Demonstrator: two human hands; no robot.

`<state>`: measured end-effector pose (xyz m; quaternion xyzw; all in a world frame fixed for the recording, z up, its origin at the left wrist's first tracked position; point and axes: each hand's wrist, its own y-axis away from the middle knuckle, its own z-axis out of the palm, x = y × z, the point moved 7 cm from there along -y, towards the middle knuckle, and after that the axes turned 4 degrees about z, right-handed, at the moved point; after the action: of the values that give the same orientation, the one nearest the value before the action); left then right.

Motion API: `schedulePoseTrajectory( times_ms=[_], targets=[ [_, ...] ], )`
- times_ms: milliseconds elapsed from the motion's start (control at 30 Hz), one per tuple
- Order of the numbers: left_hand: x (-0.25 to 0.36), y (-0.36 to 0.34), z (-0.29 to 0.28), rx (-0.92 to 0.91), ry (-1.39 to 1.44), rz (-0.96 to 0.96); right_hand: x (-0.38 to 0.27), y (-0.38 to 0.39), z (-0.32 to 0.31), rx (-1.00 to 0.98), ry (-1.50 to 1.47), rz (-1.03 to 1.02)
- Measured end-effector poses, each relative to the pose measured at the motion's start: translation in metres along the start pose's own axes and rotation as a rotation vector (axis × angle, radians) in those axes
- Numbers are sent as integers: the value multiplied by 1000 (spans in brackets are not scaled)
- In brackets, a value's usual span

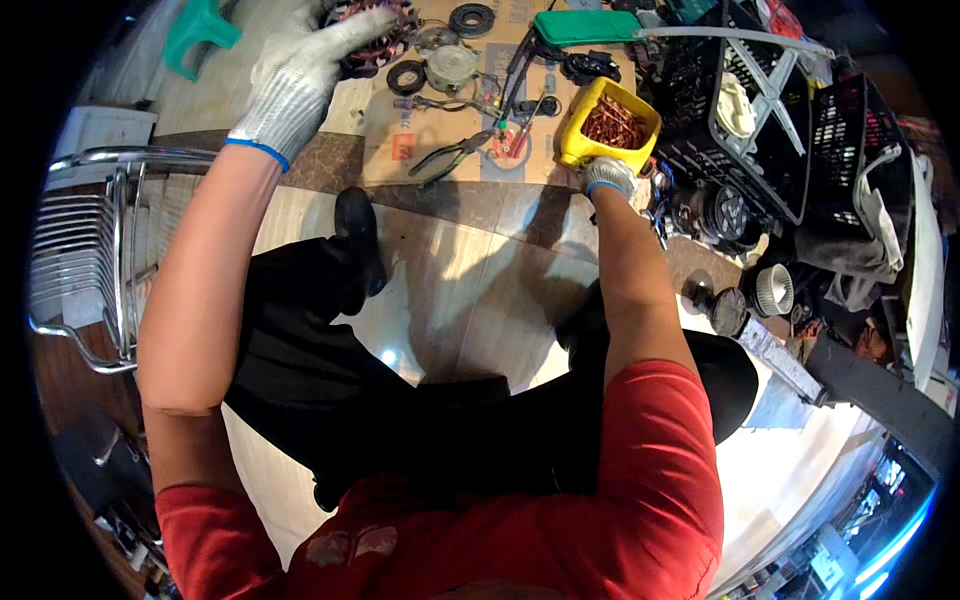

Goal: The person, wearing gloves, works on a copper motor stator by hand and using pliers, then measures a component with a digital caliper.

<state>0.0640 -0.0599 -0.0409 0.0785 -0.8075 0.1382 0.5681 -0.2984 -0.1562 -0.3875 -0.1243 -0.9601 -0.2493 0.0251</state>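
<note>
My left hand (pixel 300 75), in a white knitted glove with a blue cuff, is at the far left. Its thumb side lies along a dark, round, toothed motor part with reddish windings (pixel 372 38), and the other fingers are partly hidden. My right hand (pixel 610 176), gloved the same way, grips the near end of a cut-open yellow plastic container (pixel 574 142). Inside the container lies a heap of copper wire pieces (pixel 612 122). Between my hands, pliers with dark handles (pixel 452 158) rest spread on a flattened cardboard sheet (pixel 385 172).
A black ring (pixel 472 19), a pale round motor housing (pixel 451 67) and a green case (pixel 585 27) lie on the cardboard. Black plastic crates (pixel 690 150) crowd the right, with a white fan wheel (pixel 774 290) nearer. A chrome rack (pixel 85 240) and a green stool (pixel 200 38) stand left.
</note>
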Motion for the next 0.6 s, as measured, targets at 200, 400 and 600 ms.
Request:
schedulePoseTrajectory(
  times_ms=[200, 400, 600],
  targets=[
    [-112, 2, 35, -300, -742, -75, -3, 19, -35, 397, 49, -109],
    [-278, 47, 95, -203, -452, -392, -30, 51, -45, 26, -191, -239],
    [-320, 59, 201, -413, -278, -226, -45, 105, 4, -546, -232, -441]
  ],
)
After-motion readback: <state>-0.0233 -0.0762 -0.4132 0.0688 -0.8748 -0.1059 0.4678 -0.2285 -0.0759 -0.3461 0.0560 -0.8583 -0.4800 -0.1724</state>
